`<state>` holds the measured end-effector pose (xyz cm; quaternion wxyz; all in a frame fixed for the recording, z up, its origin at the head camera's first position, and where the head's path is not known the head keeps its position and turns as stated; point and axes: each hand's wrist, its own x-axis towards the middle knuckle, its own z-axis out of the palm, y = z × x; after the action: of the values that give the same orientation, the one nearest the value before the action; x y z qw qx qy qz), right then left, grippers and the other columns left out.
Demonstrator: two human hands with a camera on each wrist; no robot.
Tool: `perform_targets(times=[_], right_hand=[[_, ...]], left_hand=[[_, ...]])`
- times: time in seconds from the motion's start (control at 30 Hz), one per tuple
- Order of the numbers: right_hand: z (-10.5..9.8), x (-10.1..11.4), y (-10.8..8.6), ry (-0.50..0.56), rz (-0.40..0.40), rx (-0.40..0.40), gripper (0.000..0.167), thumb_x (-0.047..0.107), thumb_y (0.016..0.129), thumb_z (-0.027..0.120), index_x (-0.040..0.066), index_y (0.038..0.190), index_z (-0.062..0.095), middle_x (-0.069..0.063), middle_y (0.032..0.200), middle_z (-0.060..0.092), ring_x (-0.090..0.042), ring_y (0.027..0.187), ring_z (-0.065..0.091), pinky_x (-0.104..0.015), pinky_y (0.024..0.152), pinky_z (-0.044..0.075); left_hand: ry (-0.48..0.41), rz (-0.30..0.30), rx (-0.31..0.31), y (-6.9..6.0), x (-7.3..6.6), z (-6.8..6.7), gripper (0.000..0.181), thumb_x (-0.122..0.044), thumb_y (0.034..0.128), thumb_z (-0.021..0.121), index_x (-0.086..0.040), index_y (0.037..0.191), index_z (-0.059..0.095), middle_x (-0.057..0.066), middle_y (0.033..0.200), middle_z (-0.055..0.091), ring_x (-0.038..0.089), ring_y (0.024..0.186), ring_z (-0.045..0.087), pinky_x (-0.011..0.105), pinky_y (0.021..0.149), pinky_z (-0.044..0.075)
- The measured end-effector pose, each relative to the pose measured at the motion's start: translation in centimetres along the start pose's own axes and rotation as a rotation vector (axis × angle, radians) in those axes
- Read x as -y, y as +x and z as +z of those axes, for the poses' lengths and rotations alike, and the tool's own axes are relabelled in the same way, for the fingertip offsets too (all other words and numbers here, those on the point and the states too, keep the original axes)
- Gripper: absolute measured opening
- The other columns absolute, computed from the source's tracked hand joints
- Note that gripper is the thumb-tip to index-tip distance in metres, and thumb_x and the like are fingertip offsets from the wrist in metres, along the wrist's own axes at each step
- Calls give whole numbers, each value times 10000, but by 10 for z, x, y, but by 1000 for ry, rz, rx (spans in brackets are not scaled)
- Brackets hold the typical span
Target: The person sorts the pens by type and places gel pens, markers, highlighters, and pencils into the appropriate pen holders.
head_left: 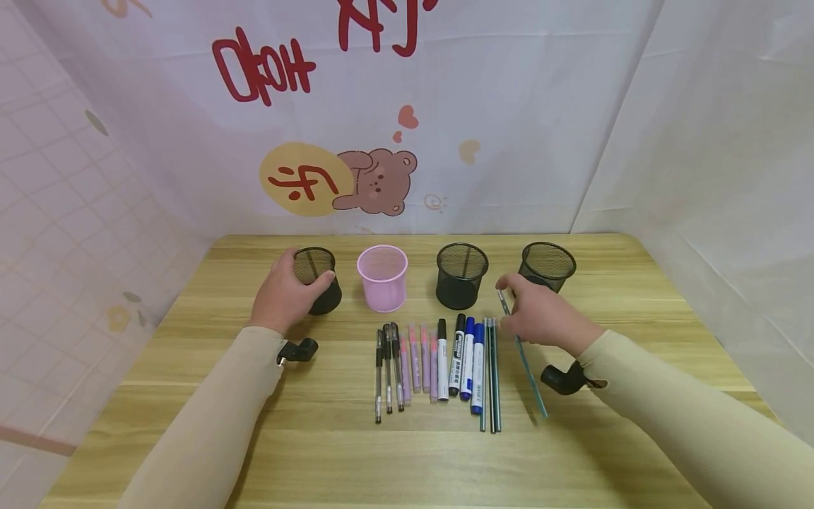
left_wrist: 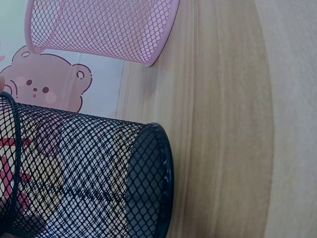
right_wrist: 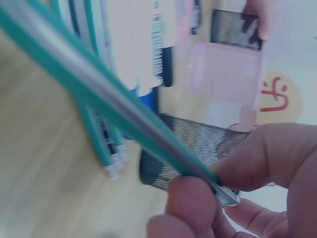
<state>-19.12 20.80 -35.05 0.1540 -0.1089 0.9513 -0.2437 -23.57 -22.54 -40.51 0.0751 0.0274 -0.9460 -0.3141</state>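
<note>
Teal pencil (head_left: 528,367), right of centre in the head frame: the right hand (head_left: 540,312) pinches it near its upper end — apparently leaving most length clear. Left of centre, the left hand (head_left: 284,293) grips a black mesh pen cup (head_left: 327,298) — presumably to steady it.
</note>
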Motion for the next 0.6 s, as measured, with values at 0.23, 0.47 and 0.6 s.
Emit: perform_targets(times=[0.23, 0.47, 0.6], right_hand=[[-9, 11, -5, 82, -116, -123, 565, 52, 891, 615, 51, 1428, 440, -47, 749, 648, -170, 570, 569, -329, 561, 453], [-12, 23, -2, 270, -151, -287, 613, 31, 904, 563, 95, 1483, 372, -74, 796, 654, -196, 589, 538, -319, 528, 433], [-9, 31, 2, 406, -187, -391, 600, 47, 941, 563, 116, 1496, 344, -93, 829, 633, -204, 617, 562, -323, 539, 452]], left_hand=[[2, -1, -1, -1, 1, 1, 1033, -736, 923, 592, -53, 1636, 289, 238, 1599, 441, 469, 1378, 525, 685, 1102, 451], [-6, -1, -3, -1, 1, 1, 1016, -726, 925, 600, -60, 1631, 300, 237, 1585, 456, 459, 1381, 523, 682, 1109, 448], [-10, -3, 1, -1, 1, 1, 1026, -740, 923, 592, -65, 1636, 293, 240, 1585, 457, 461, 1386, 519, 686, 1109, 445]])
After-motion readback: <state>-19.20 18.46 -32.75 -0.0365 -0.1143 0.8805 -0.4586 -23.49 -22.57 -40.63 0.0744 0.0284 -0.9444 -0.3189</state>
